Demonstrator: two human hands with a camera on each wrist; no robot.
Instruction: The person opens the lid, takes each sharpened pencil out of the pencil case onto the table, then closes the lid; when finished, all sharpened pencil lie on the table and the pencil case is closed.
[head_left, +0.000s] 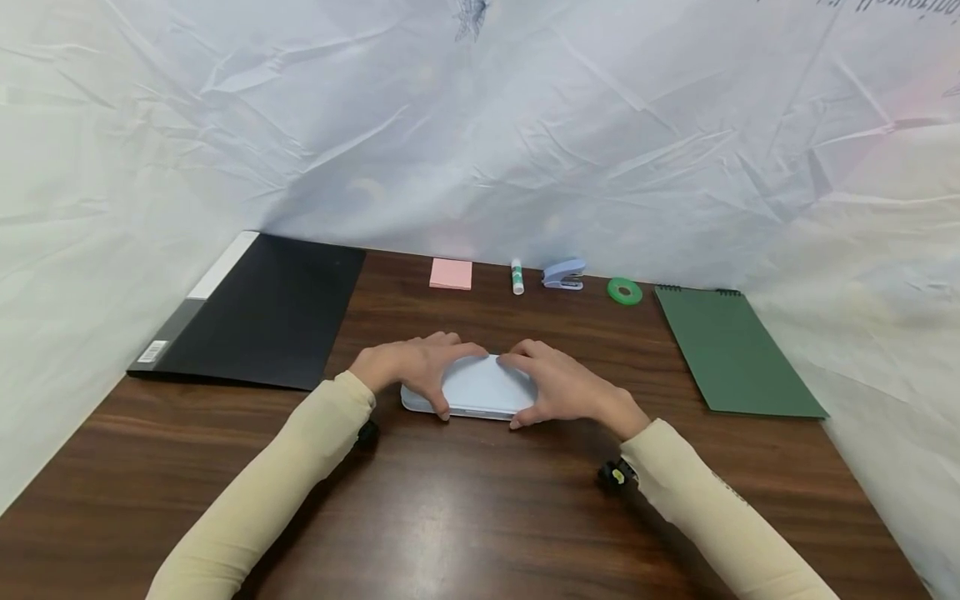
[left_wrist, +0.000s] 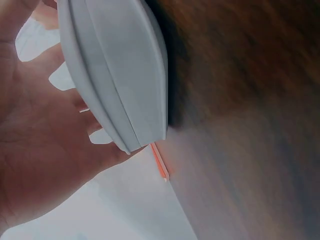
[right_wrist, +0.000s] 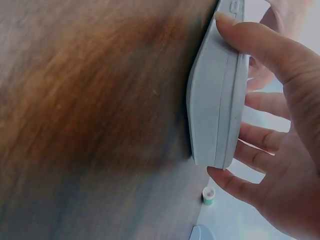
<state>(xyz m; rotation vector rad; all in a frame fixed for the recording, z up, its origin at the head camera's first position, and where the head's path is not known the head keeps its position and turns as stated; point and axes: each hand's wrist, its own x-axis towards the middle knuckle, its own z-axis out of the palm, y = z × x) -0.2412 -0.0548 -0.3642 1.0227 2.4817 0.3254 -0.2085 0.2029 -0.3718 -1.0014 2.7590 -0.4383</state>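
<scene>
Holding a pale case [head_left: 483, 387], left grip [head_left: 422, 367] and right grip [head_left: 564, 383] partly hide it.

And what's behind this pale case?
Pink sticky notes, a glue stick, a stapler and green tape sit farther back. Right behind the case, your left hand and right hand block part of my view.

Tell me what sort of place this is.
Probably a makeshift desk workspace: pale sheeting hangs behind, and a stapler and a green spiral pad lie on the brown table.
</scene>
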